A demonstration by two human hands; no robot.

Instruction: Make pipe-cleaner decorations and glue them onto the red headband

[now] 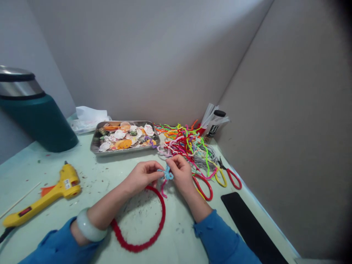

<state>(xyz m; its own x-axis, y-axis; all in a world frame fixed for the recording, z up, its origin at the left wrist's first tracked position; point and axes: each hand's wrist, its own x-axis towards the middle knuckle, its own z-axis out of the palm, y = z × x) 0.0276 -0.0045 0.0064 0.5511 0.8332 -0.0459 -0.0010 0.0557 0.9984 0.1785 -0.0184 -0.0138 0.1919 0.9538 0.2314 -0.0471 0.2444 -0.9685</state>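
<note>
Between my two hands is a light blue pipe cleaner (168, 174) bent into small loops, like a little flower. My left hand (145, 175) pinches its left side between thumb and fingertips. On the other side, my right hand (180, 172) is closed on its upper right part. A short pink pipe cleaner (163, 190) hangs or lies just below the blue loops; whether it is joined to them I cannot tell. Under my left forearm a red fuzzy ring (164, 216) lies flat on the table, partly covered by the hand and wrist.
A yellow glue gun (68, 181) lies left, near a teal bottle (41, 121). Behind my hands stand a metal tray (125, 153) of shells and a heap of colourful pipe cleaners (187, 141). Red-handled scissors (233, 178), a black strip (247, 223) and a black-capped jar (214, 126) are right.
</note>
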